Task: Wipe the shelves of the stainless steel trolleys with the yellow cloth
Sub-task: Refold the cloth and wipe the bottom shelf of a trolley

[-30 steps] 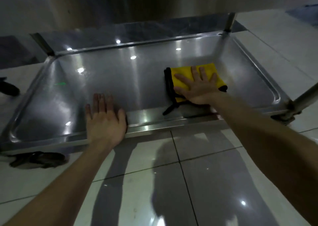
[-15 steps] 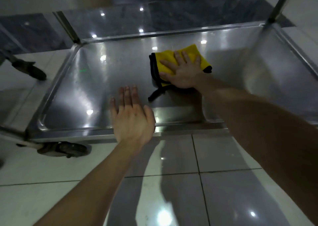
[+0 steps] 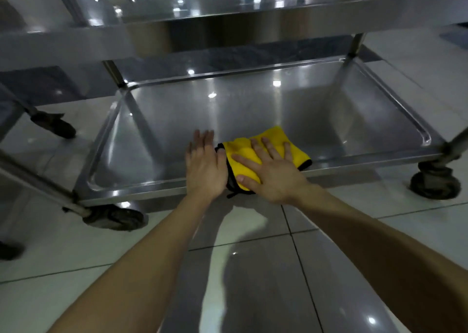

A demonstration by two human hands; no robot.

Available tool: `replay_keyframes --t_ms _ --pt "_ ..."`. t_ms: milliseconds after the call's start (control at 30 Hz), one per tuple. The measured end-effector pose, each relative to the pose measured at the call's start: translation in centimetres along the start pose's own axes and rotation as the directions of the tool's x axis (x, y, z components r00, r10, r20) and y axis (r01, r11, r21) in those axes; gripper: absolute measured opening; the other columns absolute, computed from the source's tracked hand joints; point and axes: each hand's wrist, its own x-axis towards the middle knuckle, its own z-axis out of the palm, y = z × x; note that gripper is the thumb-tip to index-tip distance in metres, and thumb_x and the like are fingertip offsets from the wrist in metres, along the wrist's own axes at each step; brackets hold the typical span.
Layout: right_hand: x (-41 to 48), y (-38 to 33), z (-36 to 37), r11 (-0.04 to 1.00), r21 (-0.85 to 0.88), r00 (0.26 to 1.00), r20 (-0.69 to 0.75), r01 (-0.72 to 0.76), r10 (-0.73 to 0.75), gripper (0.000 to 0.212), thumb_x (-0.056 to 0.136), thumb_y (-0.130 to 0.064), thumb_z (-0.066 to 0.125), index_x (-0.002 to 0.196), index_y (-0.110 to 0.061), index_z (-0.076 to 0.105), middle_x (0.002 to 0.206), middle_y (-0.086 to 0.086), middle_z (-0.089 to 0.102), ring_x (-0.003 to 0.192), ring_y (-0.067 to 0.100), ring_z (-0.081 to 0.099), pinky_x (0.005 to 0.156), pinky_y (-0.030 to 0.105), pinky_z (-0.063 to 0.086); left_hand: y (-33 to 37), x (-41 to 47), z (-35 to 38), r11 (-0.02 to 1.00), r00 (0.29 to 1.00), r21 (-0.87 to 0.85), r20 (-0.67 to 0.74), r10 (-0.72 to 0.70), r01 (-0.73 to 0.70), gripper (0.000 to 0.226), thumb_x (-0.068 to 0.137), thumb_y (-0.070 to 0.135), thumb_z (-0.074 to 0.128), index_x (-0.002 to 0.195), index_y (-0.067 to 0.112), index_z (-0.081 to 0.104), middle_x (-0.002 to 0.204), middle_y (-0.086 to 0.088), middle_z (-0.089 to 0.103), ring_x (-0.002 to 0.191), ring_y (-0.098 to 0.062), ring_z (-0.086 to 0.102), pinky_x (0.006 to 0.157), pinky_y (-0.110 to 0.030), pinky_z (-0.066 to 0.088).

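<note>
The yellow cloth has slid to the bottom shelf's near rim, pressed under the right hand's flat, spread grip. The left hand, flat and empty, is now just beside it. Open steel lies behind.

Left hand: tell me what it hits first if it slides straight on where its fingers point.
Only bare steel lies ahead of the left hand, so probably the raised far rim of the bottom shelf comes first. The yellow cloth lies to its right, off that line.
</note>
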Motion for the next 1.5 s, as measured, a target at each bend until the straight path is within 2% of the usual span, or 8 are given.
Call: replay_keyframes --t_ms 133,367,500,633,800,1067,1300,1500 --pt "-0.7 -0.1 0.5 0.999 -0.044 0.999 -0.02 0.024 -0.025 0.078 0.09 -0.086 0.001 0.163 -0.06 0.002 0.18 0.002 -0.001 0.165 0.033 -0.003 0.124 0.072 0.003 -6.1 -3.2 -3.2 0.988 0.997 0.132 -0.014 0.077 -0.075 0.065 0.108 0.036 0.024 0.164 0.007 0.039 0.173 -0.015 0.036 0.165 -0.03 0.021 0.135 -0.05 0.011" --pt "-0.6 -1.7 0.9 0.989 -0.135 0.996 -0.048 0.067 -0.074 0.076 0.094 -0.082 0.001 0.165 -0.055 -0.005 0.179 0.009 0.003 0.164 0.039 0.002 0.123 0.073 0.009 -15.9 -6.1 -6.0 0.916 0.997 0.4 0.068 -0.021 -0.008 0.077 0.111 0.054 0.001 0.173 0.01 0.012 0.182 -0.006 0.008 0.168 -0.018 -0.005 0.136 -0.048 0.002" --pt "1.6 -6.8 1.4 0.984 -0.139 0.992 -0.047 0.112 -0.119 0.076 0.095 -0.082 0.005 0.166 -0.054 -0.001 0.178 0.015 0.003 0.162 0.045 0.003 0.121 0.076 0.009 -16.2 -6.0 -5.5 0.918 0.999 0.394 0.037 0.025 -0.038 0.075 0.113 0.052 0.007 0.172 0.007 0.018 0.18 -0.009 0.017 0.168 -0.021 0.003 0.136 -0.049 0.008" --pt "6.7 -11.3 1.8 0.996 0.01 0.996 -0.003 0.087 -0.087 0.076 0.091 -0.087 0.0 0.162 -0.06 0.001 0.178 0.015 -0.005 0.161 0.048 -0.009 0.117 0.081 -0.006 -16.5 -6.2 -5.5 0.932 0.997 0.354 -0.009 0.082 -0.073 0.068 0.114 0.043 0.016 0.169 0.006 0.027 0.177 -0.01 0.026 0.167 -0.025 0.014 0.134 -0.051 0.018" --pt "17.8 -8.3 0.5 0.998 0.047 0.994 0.105 0.04 -0.045 0.078 0.082 -0.098 0.007 0.155 -0.071 -0.005 0.178 0.003 -0.016 0.162 0.038 -0.017 0.116 0.079 -0.014 -17.1 -6.3 -5.2 0.93 0.994 0.358 -0.033 0.105 -0.087 0.061 0.116 0.038 0.021 0.17 0.01 0.028 0.177 -0.006 0.027 0.167 -0.022 0.016 0.134 -0.048 0.019" --pt "31.2 -8.4 -1.6 0.998 0.026 0.99 0.127 -0.064 0.06 0.078 0.09 -0.092 0.011 0.161 -0.063 -0.001 0.178 0.007 -0.015 0.162 0.043 -0.016 0.115 0.083 -0.01 -17.2 -6.1 -4.3 0.931 0.987 0.353 -0.092 0.132 -0.091 0.059 0.117 0.036 0.026 0.17 0.011 0.027 0.177 -0.005 0.03 0.167 -0.02 0.015 0.135 -0.047 0.019" --pt "26.0 -13.2 -1.3 0.996 0.031 0.983 0.159 0.089 -0.093 0.071 0.096 -0.086 0.009 0.161 -0.062 -0.002 0.178 0.001 -0.017 0.163 0.034 -0.018 0.118 0.078 -0.014 -17.2 -5.5 -5.2 0.968 0.989 0.242 -0.103 0.102 -0.074 0.063 0.115 0.036 0.032 0.169 0.004 0.03 0.177 -0.01 0.029 0.167 -0.02 0.015 0.134 -0.048 0.02" --pt "15.3 -15.0 0.0 0.989 0.041 0.973 0.178 0.141 -0.146 0.068 0.096 -0.085 0.009 0.159 -0.066 -0.007 0.177 -0.005 -0.021 0.162 0.026 -0.024 0.121 0.07 -0.018 -17.0 -5.7 -7.7 0.984 0.991 0.123 0.054 0.123 -0.129 0.072 0.114 0.036 0.038 0.17 -0.002 0.011 0.18 -0.016 0.007 0.168 -0.025 0.0 0.135 -0.048 0.007"
